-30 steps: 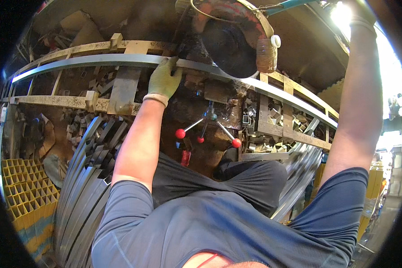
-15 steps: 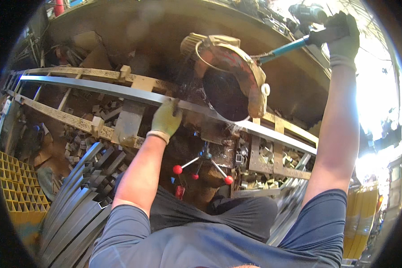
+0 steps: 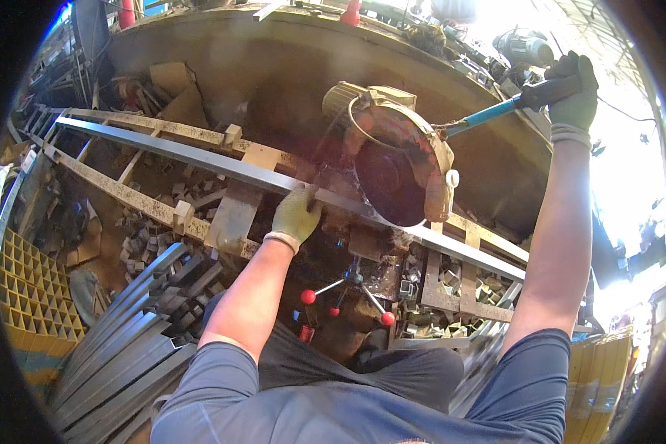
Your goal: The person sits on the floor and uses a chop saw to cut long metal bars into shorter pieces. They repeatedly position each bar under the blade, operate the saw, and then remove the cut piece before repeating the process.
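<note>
A long grey metal square tube (image 3: 200,158) lies slantwise across the frame of a cut-off saw (image 3: 399,144). My left hand (image 3: 297,214), in a pale green glove, is closed over the tube left of the blade. The round dark blade (image 3: 389,181) meets the tube at its lower edge, with some spray around it. Up at the right, my gloved right hand (image 3: 574,92) wraps round the black grip of the saw's blue handle (image 3: 488,117). The contact between blade and tube is partly blurred.
Below the saw is a clamp handle with red balls (image 3: 308,297). Stacked grey tubes (image 3: 137,355) lie at lower left, beside yellow square tubes (image 3: 41,296). Short offcuts (image 3: 137,248) fill the space under the frame. A motor (image 3: 524,48) stands at the far right.
The view has tilted, so the scene sits lower and slightly to the right. Both hands keep their holds, and the blade stays at the tube.
</note>
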The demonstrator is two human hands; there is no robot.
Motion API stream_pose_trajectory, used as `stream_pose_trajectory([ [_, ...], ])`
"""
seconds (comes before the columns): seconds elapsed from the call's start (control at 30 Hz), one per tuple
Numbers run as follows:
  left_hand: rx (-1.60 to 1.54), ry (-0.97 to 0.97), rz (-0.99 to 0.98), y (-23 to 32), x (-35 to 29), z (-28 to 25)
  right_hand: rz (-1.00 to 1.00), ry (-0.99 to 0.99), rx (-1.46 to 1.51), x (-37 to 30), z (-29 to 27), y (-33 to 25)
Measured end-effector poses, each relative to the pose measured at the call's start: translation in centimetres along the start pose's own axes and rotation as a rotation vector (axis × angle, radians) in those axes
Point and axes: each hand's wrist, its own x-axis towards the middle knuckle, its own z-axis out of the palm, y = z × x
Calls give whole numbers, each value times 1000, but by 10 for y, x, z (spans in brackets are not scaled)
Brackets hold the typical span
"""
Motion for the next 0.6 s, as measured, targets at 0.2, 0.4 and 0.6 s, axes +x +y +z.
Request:
stream_pose_trajectory([
  [0.2,57,136,79,-16,-2,16,-21,46,-15,6,-2,2],
  [0.4,-21,117,46,-19,1,16,-28,142,-32,-2,14,3],
  [0.6,-53,88,2,-15,-2,13,-14,101,-47,-5,10,0],
])
